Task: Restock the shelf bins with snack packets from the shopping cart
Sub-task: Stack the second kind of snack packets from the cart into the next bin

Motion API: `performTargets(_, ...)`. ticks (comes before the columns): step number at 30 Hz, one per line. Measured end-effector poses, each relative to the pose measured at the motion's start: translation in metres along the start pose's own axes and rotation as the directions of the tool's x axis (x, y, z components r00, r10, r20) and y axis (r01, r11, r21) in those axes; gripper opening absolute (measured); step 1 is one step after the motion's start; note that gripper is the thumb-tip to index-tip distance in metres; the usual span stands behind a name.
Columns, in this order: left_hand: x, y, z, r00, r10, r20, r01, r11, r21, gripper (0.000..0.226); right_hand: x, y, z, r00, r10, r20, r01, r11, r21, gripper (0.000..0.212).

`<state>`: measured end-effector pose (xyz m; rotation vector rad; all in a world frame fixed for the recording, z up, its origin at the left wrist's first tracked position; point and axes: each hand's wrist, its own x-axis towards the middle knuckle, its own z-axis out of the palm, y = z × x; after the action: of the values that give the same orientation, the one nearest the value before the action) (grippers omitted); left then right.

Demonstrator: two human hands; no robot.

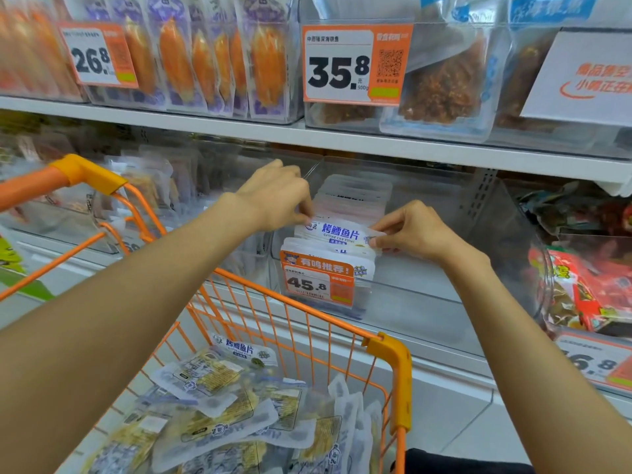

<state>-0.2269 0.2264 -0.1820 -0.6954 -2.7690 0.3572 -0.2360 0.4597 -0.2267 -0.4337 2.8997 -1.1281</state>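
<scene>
Between the person and the shelf, an orange cart (390,357) is standing, its far rim sitting just below the clear bin (444,268) and its handle (85,172) crossing in front of the left bins. A 45.8 tag (316,280) is hanging on the bin's front wall, covering the lower part of the front packets. On the upper shelf, orange snack packs (205,56) are sitting behind a 26.8 tag (97,56); brown snack bags (444,83) sit beside a 35.8 tag (352,63). Red bags (588,295) are filling the bin on the right.

The bin is holding a row of upright white packets (355,196) on its left side. The cart is holding a loose pile of packets (222,405), clear-windowed with yellowish strips inside.

Left hand (277,196) and right hand (417,230) are each pinching an end of one packet (337,232), white with blue lettering, held at the top of the row in the bin.
</scene>
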Motion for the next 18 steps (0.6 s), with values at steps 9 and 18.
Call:
performTargets(9,0.009,0.002,0.01,0.983,-0.014,0.184,0.002,0.998,0.064,0.019,0.008,0.001,0.008,0.997,-0.028,0.068,0.027,0.999,0.019,0.024)
performTargets(18,0.031,0.009,0.007,0.898,-0.009,0.44,-0.021,0.998,0.063,0.027,0.025,-0.005,0.0,0.93,0.024,0.367,0.002,0.998,-0.069,0.02)
